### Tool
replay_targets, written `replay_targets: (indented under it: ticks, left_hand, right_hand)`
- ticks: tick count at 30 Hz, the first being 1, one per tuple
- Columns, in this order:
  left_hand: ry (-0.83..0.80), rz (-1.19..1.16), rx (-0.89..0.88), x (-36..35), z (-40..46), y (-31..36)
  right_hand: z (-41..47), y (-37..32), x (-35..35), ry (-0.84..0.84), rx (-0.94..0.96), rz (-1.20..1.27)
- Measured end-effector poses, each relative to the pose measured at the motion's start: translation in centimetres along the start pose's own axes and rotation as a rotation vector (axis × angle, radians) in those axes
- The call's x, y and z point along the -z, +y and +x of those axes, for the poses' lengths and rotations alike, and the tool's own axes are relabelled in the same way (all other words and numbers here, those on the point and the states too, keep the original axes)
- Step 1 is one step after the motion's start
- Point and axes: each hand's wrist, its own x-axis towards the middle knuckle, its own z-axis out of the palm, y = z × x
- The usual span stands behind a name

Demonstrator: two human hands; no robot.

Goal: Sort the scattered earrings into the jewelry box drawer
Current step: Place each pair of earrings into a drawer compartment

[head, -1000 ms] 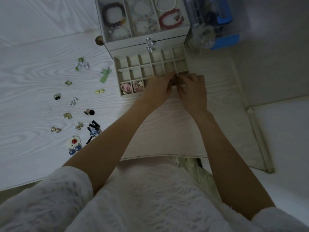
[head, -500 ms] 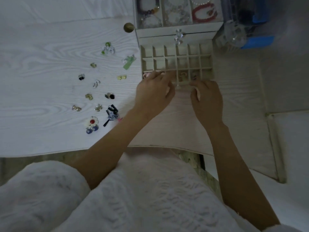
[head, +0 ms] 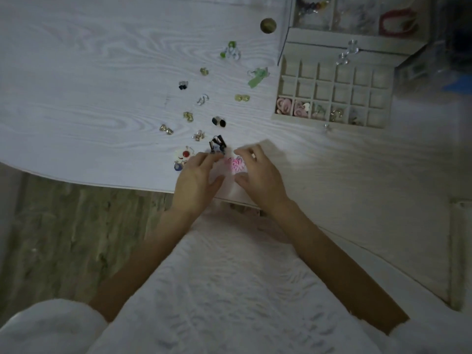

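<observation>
**Earrings on the table edge, both hands low beside the pink pair**

Earrings, small and mixed in colour, lie scattered [head: 201, 99] across the white wood-grain tabletop [head: 89, 98], well left of the open beige grid-divided drawer [head: 332, 98] of the jewelry box. The drawer's front row already holds several pieces; I make out pink ones [head: 283, 107] in the leftmost cell, while the others are too dim to name.

I see both forearms reaching forward from white sleeves, the hands close together near the table's near edge. The left hand [head: 196, 180] lies palm down, fingers extended, its fingertips [head: 208, 157] at the black-and-blue dangling earring [head: 217, 145]; whether they pinch it or only touch it I cannot tell. The right hand [head: 258, 178] arches with loosely bent fingers spread over the pink flower-shaped earrings [head: 236, 164], its thumb apart from the fingers. It seems to hold nothing, though the contact underneath is hidden.

A white flower earring with a red centre [head: 184, 154] sits just left of the left hand, partly covered. The box's upper tray [head: 357, 14] with bracelets is cut off by the top edge.
</observation>
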Motion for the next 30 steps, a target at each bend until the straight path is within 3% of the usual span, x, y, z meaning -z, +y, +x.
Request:
replay_targets:
  ticks: [5,22,27,30]
  left_hand:
    - [0.009,0.055,-0.092,-1.0,1.8,0.9]
    - [-0.279,0.066,-0.117,-1.1,5.4,2.5]
    - [-0.24,0.064,-0.213,-1.6,5.3,2.6]
    - [-0.202,-0.026,-0.179,-1.5,5.3,2.8]
  right_hand:
    - [0.8,-0.1,-0.1,0.079,0.06,-0.042]
    - [-1.3,4.5,3.8,0.192,-0.168,-0.046]
    - [3.4,5.1,8.0,0.366,-0.199,0.129]
    - [7.5,5.3,10.1,0.417,-0.218,0.167]
